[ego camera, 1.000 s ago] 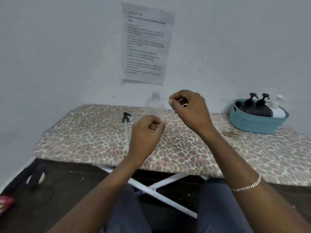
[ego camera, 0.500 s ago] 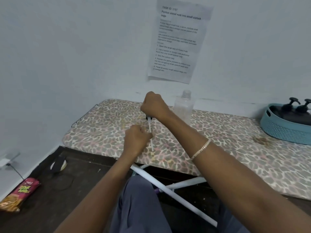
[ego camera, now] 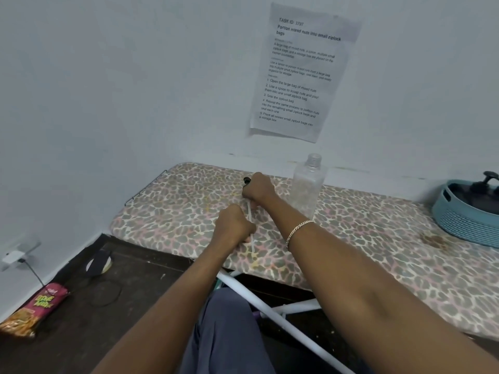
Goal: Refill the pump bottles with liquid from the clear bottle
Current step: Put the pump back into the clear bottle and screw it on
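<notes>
Right hand [ego camera: 258,188] clenched round black pump head [ego camera: 246,180]; left hand [ego camera: 234,225] grasps its tube [ego camera: 249,211], long axis running away from person across board [ego camera: 175,211]. Uncapped clear bottle [ego camera: 307,184] upright just right of right hand. Wall sheet [ego camera: 297,76]: "TASK ID 3797, Portion mixed nuts into small ziplock bags".

A printed instruction sheet [ego camera: 302,74] is fixed to the pale wall [ego camera: 108,76], headed with a line about portioning mixed nuts into ziplock bags. Below it an ironing board [ego camera: 378,238] covered in leopard-print cloth is set against the wall and carried on crossed white legs [ego camera: 283,322]. A teal ribbed basket [ego camera: 464,225] is placed at its right end. On the dark floor [ego camera: 140,292] at the left are seen a snack packet [ego camera: 35,309], a slipper [ego camera: 98,263] and a looped black cable [ego camera: 105,292]
</notes>
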